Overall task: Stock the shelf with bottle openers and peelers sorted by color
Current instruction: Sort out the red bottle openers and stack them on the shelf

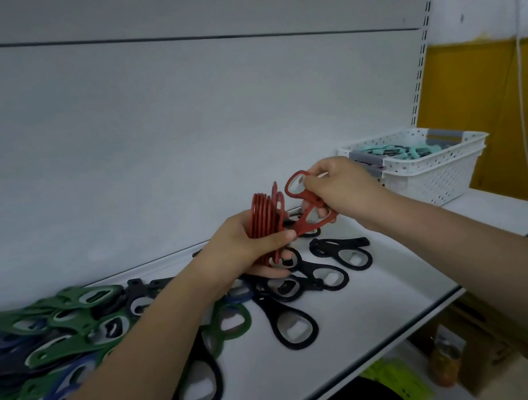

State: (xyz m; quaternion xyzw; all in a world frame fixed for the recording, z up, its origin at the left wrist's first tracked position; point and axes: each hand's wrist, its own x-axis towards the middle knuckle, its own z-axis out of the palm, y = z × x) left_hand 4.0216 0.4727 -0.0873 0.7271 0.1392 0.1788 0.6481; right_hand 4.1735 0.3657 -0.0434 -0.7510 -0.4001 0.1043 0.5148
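Both hands' fingers (282, 236) curled, raised

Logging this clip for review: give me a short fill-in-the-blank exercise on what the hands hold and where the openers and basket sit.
1. The left hand grips a stack of flat ____ plastic bottle openers.
2. The right hand holds ____ red bottle opener beside that stack.
3. The green bottle openers lie to the ____ of the black bottle openers.
4. The white perforated basket stands at the white shelf's ____ end.

Missing words: red; one; left; right
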